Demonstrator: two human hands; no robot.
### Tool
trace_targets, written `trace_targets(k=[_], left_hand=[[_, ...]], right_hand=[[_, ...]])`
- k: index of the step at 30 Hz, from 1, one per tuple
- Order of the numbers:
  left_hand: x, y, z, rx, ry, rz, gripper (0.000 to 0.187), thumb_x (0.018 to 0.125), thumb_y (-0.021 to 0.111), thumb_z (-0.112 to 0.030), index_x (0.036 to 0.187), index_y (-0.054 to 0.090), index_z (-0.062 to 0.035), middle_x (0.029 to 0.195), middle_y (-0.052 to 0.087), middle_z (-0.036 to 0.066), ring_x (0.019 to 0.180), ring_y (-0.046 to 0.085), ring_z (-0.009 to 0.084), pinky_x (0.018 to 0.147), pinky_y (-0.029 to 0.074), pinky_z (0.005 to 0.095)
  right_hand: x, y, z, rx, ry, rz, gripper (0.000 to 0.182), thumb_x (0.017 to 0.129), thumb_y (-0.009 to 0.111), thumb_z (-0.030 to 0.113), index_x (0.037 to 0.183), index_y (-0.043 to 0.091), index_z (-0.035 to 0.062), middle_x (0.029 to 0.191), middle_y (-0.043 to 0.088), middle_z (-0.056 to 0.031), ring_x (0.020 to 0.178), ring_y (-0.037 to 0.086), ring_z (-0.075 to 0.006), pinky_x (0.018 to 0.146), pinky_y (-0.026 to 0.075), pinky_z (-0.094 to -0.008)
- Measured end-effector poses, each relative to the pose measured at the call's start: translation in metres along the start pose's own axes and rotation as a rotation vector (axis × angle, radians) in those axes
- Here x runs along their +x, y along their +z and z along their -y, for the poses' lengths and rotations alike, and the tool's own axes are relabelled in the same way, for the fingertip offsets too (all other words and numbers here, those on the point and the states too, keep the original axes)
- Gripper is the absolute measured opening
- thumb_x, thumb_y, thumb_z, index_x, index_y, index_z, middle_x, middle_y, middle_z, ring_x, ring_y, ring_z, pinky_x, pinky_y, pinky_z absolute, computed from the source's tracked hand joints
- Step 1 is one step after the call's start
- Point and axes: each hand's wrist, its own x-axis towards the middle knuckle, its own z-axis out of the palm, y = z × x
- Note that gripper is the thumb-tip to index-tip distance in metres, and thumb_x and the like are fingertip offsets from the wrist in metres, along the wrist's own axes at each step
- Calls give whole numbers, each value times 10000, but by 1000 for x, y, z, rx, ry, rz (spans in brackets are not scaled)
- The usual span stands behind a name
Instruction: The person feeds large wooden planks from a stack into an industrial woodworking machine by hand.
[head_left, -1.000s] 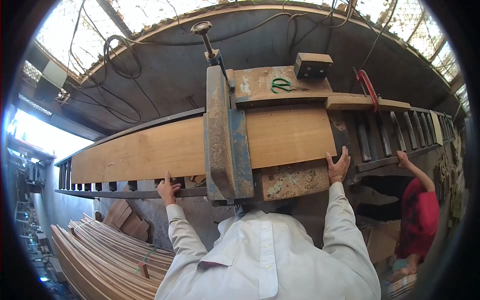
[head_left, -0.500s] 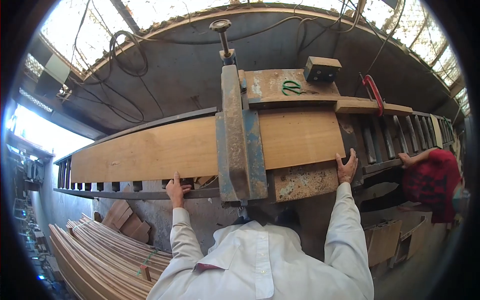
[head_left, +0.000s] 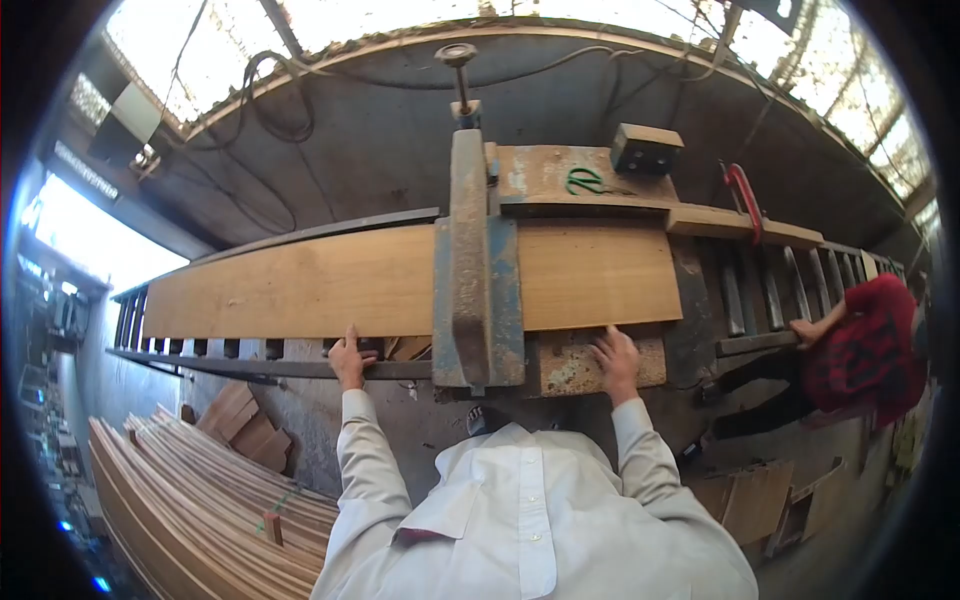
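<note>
A long, wide wooden board (head_left: pixel 290 285) lies across a roller table and passes beneath the blue, rusty machine arm (head_left: pixel 468 250). My left hand (head_left: pixel 349 361) is at the board's near edge, left of the arm, index finger stretched out against the edge. To the right of the arm, my right hand (head_left: pixel 618 363) has its fingers spread over the speckled metal bed (head_left: pixel 568 368), with the fingertips at the near edge of the board. Neither hand is wrapped around anything. Along the board's far side on the right runs a wooden fence strip (head_left: pixel 740 226).
A red clamp (head_left: pixel 743 200) grips the fence strip. Green-handled scissors (head_left: pixel 584 181) lie on the rear plate beside a block (head_left: pixel 647 150). At right a person in a red shirt (head_left: pixel 868 345) rests a hand near the rollers (head_left: pixel 770 290). Stacked wood strips (head_left: pixel 210 500) fill the lower left.
My right hand has moved left, from the board's right end corner to its near edge. My left hand stays at about the same place. The person at right has shifted slightly.
</note>
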Motion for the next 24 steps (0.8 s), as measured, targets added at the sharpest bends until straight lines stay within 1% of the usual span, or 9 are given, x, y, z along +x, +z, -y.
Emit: trace_targets(k=[1, 3, 6, 11, 15, 17, 18, 23, 24], left_hand=[[2, -1, 1, 10, -7, -3, 549, 946, 609, -440, 989, 601, 108, 917, 661, 189, 544, 685, 278, 396, 545, 306], [4, -1, 5, 34, -25, -5, 560, 947, 606, -444, 1006, 600, 113, 937, 664, 189, 544, 684, 280, 394, 543, 309], [12, -3, 17, 41, 14, -10, 571, 943, 611, -451, 1016, 595, 115, 963, 662, 201, 538, 680, 282, 390, 539, 314], [13, -6, 20, 15, 6, -6, 613, 919, 635, -484, 1032, 584, 116, 960, 648, 192, 539, 673, 279, 401, 541, 304], [10, -3, 18, 4, 8, -15, 607, 912, 635, -510, 1022, 594, 86, 902, 641, 148, 556, 670, 260, 428, 552, 302], [8, 0, 18, 10, -1, -17, 600, 910, 634, -515, 1023, 596, 73, 907, 647, 143, 548, 666, 255, 434, 552, 298], [10, -1, 21, 15, 6, -20, 595, 910, 633, -517, 1023, 596, 66, 911, 649, 142, 562, 668, 251, 447, 558, 301], [17, -7, 29, -1, -4, -39, 578, 908, 636, -520, 1024, 600, 45, 926, 657, 145, 650, 676, 245, 513, 580, 317], [15, -10, 26, -7, -37, -3, 575, 913, 635, -508, 1065, 587, 44, 964, 650, 152, 742, 679, 265, 560, 594, 338]], right_hand=[[2, 13, 3, 54, 95, 84, 304, 942, 644, 228, 1161, 522, 56, 1120, 588, -93, 963, 624, -235, 740, 570, -366], [22, 22, -3, 129, 185, 149, 396, 938, 656, 255, 1213, 505, 13, 1196, 562, -156, 1110, 586, -319, 928, 532, -457], [26, 34, -8, 216, 147, 44, 375, 929, 673, 214, 1205, 509, 20, 1216, 563, -151, 1118, 584, -322, 945, 517, -494], [26, 20, -24, 262, 163, 54, 330, 922, 677, 162, 1180, 507, 43, 1157, 609, -115, 1073, 613, -302, 935, 518, -517], [-14, -1, -23, 338, 175, 0, 285, 906, 686, 114, 1134, 523, 58, 1140, 625, -97, 1048, 627, -283, 884, 545, -514], [-28, -24, -16, 343, 140, -41, 284, 904, 685, 101, 1136, 526, 60, 1137, 628, -94, 1036, 634, -277, 858, 557, -511], [-28, -41, -10, 335, 101, -11, 269, 904, 686, 118, 1122, 540, 58, 1113, 642, -99, 1012, 648, -264, 833, 570, -497], [-6, -137, 49, 251, -39, -95, 286, 913, 672, 172, 1160, 578, 64, 1080, 667, -95, 983, 662, -257, 828, 581, -457], [6, -160, 65, 278, -58, -113, 249, 912, 676, 175, 1123, 598, 69, 1093, 653, -86, 987, 650, -248, 805, 583, -457]])
